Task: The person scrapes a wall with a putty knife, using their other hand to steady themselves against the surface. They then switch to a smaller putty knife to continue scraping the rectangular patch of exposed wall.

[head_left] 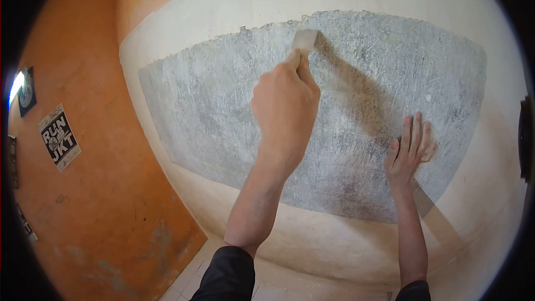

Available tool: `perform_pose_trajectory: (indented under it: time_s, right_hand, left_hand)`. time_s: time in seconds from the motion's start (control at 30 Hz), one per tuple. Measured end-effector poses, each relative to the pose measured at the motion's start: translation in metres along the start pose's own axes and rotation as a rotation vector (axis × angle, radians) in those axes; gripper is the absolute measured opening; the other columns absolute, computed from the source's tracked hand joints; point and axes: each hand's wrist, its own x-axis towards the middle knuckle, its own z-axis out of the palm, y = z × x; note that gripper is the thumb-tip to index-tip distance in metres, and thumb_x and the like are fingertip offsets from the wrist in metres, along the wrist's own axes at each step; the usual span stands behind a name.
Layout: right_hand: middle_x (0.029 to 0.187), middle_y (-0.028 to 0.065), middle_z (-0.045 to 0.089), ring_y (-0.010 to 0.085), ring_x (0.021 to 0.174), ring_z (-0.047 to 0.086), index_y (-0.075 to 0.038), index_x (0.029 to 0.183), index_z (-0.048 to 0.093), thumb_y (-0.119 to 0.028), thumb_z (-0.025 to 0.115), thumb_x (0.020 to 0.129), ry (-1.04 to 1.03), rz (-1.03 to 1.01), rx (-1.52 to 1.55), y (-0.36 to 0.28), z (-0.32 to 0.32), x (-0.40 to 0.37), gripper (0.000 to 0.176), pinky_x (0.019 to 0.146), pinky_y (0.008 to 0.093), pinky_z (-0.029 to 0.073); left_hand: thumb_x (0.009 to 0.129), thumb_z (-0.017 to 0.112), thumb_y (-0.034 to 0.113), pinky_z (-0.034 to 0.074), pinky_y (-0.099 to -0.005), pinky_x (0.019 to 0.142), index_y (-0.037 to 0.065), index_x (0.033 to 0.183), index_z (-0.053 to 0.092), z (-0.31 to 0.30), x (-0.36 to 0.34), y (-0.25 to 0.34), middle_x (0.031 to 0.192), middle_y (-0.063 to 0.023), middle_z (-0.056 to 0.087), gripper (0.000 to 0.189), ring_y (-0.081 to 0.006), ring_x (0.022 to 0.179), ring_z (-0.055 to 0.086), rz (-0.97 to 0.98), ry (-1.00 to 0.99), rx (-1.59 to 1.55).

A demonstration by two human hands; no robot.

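My left hand (287, 111) is closed around the handle of a scraper with a wide, flat blade (306, 39). The blade is at the upper middle of a rough grey patch (223, 106) on the wall; its exact contact with the surface cannot be made out. Lower down and to the right, my right hand (409, 153) lies against the grey patch, fingers spread and pointing up, with no tool in it. Smoother whitish paint (223, 0) surrounds the patch, with a ragged edge along the top.
An orange wall (89, 67) meets the whitish one at a corner on the left. It carries a black-and-white poster (59, 137) and a dark picture (27, 92) beside a bright light. Pale floor tiles (192, 273) show below. A dark object (525, 139) is at the right edge.
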Motion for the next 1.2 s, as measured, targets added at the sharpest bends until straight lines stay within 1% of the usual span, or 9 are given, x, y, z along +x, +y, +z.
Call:
perform_pose_trajectory:
  time_s: [0.17, 0.3, 0.4, 0.7, 0.8, 0.87, 1.0, 1.1, 1.2]
  right_hand:
    - [0.158, 0.006, 0.042, 0.03, 0.149, 0.029, -0.013, 0.15, 0.048, -0.04, 0.026, 0.109, 0.028, -0.009, -0.001, 0.0, 0.003, 0.0, 0.054, 0.12, 0.0523, -0.002]
    - [0.158, 0.0055, 0.043, 0.0298, 0.149, 0.029, -0.013, 0.15, 0.048, -0.04, 0.025, 0.109, 0.022, 0.017, -0.026, -0.001, 0.001, 0.001, 0.054, 0.12, 0.0524, -0.002]
    - [0.158, 0.0049, 0.043, 0.0296, 0.149, 0.029, -0.012, 0.15, 0.048, -0.04, 0.025, 0.11, 0.034, -0.014, -0.016, -0.002, 0.003, 0.002, 0.054, 0.12, 0.0524, -0.001]
    - [0.157, 0.004, 0.044, 0.0279, 0.149, 0.03, -0.014, 0.15, 0.048, -0.041, 0.026, 0.11, 0.027, 0.008, 0.008, -0.003, 0.0, -0.001, 0.053, 0.12, 0.0522, 0.001]
    - [0.156, 0.0044, 0.045, 0.0272, 0.148, 0.03, -0.013, 0.149, 0.049, -0.041, 0.026, 0.11, 0.025, 0.013, -0.01, 0.0, 0.002, 0.0, 0.054, 0.12, 0.0515, 0.002]
    - [0.156, 0.0049, 0.046, 0.0271, 0.148, 0.031, -0.013, 0.149, 0.049, -0.04, 0.028, 0.109, 0.023, 0.01, 0.015, -0.001, 0.001, 0.0, 0.053, 0.12, 0.0517, 0.002]
    - [0.156, 0.0053, 0.046, 0.0273, 0.148, 0.031, -0.013, 0.149, 0.049, -0.039, 0.029, 0.109, 0.029, 0.006, 0.034, 0.0, -0.005, 0.002, 0.052, 0.12, 0.0516, 0.002]
    - [0.159, 0.0063, 0.042, 0.0291, 0.15, 0.028, -0.01, 0.152, 0.044, -0.036, 0.028, 0.11, 0.037, -0.023, 0.026, 0.002, -0.004, 0.001, 0.052, 0.12, 0.0529, 0.002]
    - [0.156, 0.0049, 0.045, 0.0276, 0.148, 0.031, -0.012, 0.149, 0.05, -0.037, 0.03, 0.109, 0.009, -0.013, -0.01, 0.0, -0.004, 0.001, 0.051, 0.121, 0.051, 0.003]
  left_hand:
    - [0.101, 0.054, 0.024, 0.055, -0.0456, 0.063, 0.01, 0.118, 0.074, 0.009, 0.009, -0.001, 0.076, -0.0226, 0.071, 0.03, -0.0391, 0.07, 0.071, 0.052, 0.067, 0.108]
    - [0.101, 0.054, 0.025, 0.055, -0.0459, 0.063, 0.01, 0.119, 0.074, -0.001, 0.003, 0.006, 0.078, -0.0223, 0.071, 0.03, -0.0386, 0.07, 0.071, 0.044, 0.0, 0.095]
    - [0.101, 0.054, 0.023, 0.055, -0.0453, 0.062, 0.009, 0.12, 0.073, 0.008, 0.008, 0.008, 0.077, -0.0214, 0.072, 0.03, -0.0376, 0.068, 0.071, 0.043, 0.066, 0.143]
    - [0.103, 0.052, 0.022, 0.054, -0.0445, 0.06, 0.008, 0.117, 0.074, 0.011, 0.0, 0.01, 0.071, -0.0209, 0.07, 0.03, -0.0368, 0.065, 0.071, 0.045, 0.002, 0.079]
    - [0.103, 0.052, 0.022, 0.053, -0.0448, 0.058, 0.006, 0.119, 0.072, 0.006, -0.008, 0.013, 0.07, -0.0215, 0.069, 0.031, -0.0371, 0.062, 0.069, 0.116, -0.029, 0.142]
    - [0.103, 0.052, 0.022, 0.053, -0.0464, 0.059, 0.007, 0.121, 0.071, 0.014, -0.006, 0.007, 0.07, -0.0226, 0.068, 0.031, -0.0388, 0.063, 0.069, 0.109, 0.008, -0.03]
    - [0.103, 0.051, 0.023, 0.052, -0.0456, 0.059, 0.006, 0.123, 0.07, 0.017, -0.007, -0.002, 0.072, -0.0225, 0.069, 0.033, -0.0384, 0.065, 0.07, 0.073, 0.034, 0.014]
    - [0.103, 0.052, 0.024, 0.053, -0.045, 0.06, 0.006, 0.122, 0.071, 0.012, -0.025, -0.02, 0.076, -0.0236, 0.07, 0.033, -0.0385, 0.068, 0.071, 0.053, 0.041, 0.032]
    - [0.102, 0.053, 0.026, 0.054, -0.0465, 0.064, 0.009, 0.117, 0.074, 0.018, -0.008, -0.028, 0.078, -0.0249, 0.07, 0.031, -0.042, 0.073, 0.07, 0.063, 0.068, -0.018]
